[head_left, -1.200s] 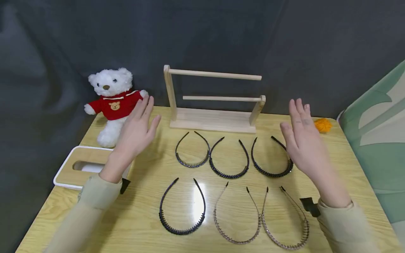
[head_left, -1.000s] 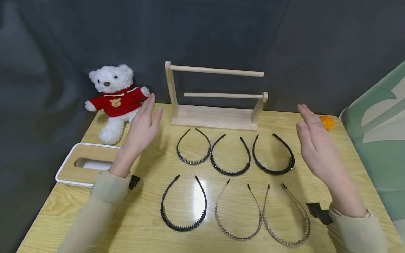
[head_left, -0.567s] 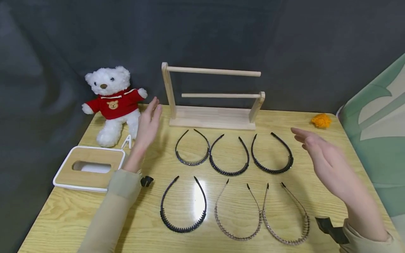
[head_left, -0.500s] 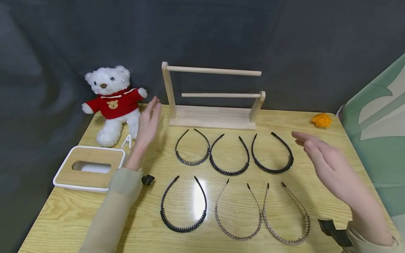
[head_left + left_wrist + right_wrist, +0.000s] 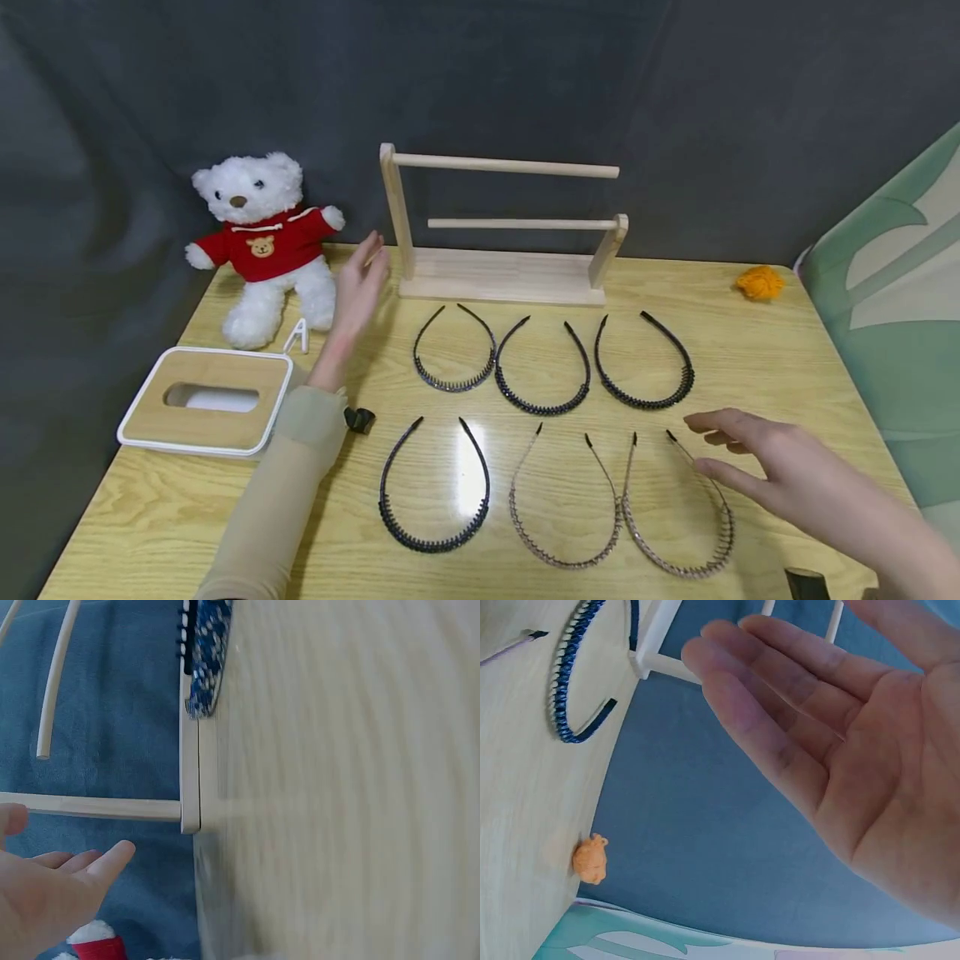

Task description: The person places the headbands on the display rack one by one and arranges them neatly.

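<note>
My left hand (image 5: 360,287) hovers, fingers relaxed, between the white teddy bear and the left post of a two-bar wooden rack (image 5: 502,287). It holds nothing. On the right, my empty right hand (image 5: 787,475) reaches in above the table, its fingertips near one tip of the front right brown headband (image 5: 686,572). Whether it touches is unclear. Next to that lies another brown headband (image 5: 566,566), then a dark one (image 5: 431,547). Behind them are three dark headbands, left (image 5: 453,387), middle (image 5: 543,410) and right (image 5: 645,405). Palm and fingers of the right hand fill much of its wrist view.
The teddy bear (image 5: 262,250) in a red sweater sits at the back left. Before it stand a white letter A (image 5: 297,337) and a wood-topped tissue box (image 5: 210,429). An orange yarn-like clump (image 5: 760,283) lies back right, near a green patterned cloth (image 5: 892,333).
My right hand has swung from upright at the back right down towards the front right headband. My left hand has shifted slightly rightwards, uncovering the bear, letter and tissue box. The headbands stay put.
</note>
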Tool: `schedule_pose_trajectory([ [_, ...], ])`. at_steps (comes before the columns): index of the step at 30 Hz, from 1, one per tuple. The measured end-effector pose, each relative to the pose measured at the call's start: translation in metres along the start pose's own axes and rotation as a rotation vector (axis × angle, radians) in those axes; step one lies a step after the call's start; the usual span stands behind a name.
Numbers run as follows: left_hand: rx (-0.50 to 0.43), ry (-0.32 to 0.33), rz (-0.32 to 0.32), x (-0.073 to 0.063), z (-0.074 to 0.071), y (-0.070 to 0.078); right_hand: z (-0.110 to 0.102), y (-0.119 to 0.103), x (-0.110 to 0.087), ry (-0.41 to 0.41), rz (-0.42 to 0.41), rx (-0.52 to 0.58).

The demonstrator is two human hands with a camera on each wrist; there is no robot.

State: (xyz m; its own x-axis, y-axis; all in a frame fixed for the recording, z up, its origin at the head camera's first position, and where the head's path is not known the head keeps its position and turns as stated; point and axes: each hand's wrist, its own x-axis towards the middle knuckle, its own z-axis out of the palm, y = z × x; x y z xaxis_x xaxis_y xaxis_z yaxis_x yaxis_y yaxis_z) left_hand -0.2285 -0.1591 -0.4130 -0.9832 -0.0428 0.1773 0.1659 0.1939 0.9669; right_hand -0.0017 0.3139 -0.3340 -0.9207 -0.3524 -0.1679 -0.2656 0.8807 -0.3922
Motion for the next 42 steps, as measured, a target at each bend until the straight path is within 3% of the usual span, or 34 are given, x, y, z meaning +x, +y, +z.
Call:
schedule_pose_trajectory([
  [6, -0.001, -0.005, 0.005, 0.005, 0.004, -0.006, 0.019, 0.008, -0.003, -0.064, -0.121, -0.027],
  [9, -0.01, -0.012, 0.008, 0.006, 0.006, -0.01, 0.027, 0.012, -0.003, -0.135, -0.151, -0.006],
  [14, 0.009, -0.014, -0.005, 0.006, 0.007, -0.014, 0.039, 0.017, -0.004, -0.214, -0.137, 0.036],
  [23, -0.01, -0.068, 0.013, 0.009, 0.009, -0.025, 0.057, 0.022, -0.012, -0.245, -0.109, 0.054],
  [27, -0.021, -0.086, 0.012, 0.009, 0.011, -0.028, 0.063, 0.024, -0.017, -0.238, -0.14, 0.056],
  [33, 0.031, -0.085, 0.018, 0.011, 0.011, -0.033, 0.067, 0.023, -0.012, -0.362, -0.047, 0.123],
  [42, 0.043, -0.074, 0.029, 0.013, 0.011, -0.038, 0.085, 0.036, -0.012, -0.394, -0.079, 0.188],
])
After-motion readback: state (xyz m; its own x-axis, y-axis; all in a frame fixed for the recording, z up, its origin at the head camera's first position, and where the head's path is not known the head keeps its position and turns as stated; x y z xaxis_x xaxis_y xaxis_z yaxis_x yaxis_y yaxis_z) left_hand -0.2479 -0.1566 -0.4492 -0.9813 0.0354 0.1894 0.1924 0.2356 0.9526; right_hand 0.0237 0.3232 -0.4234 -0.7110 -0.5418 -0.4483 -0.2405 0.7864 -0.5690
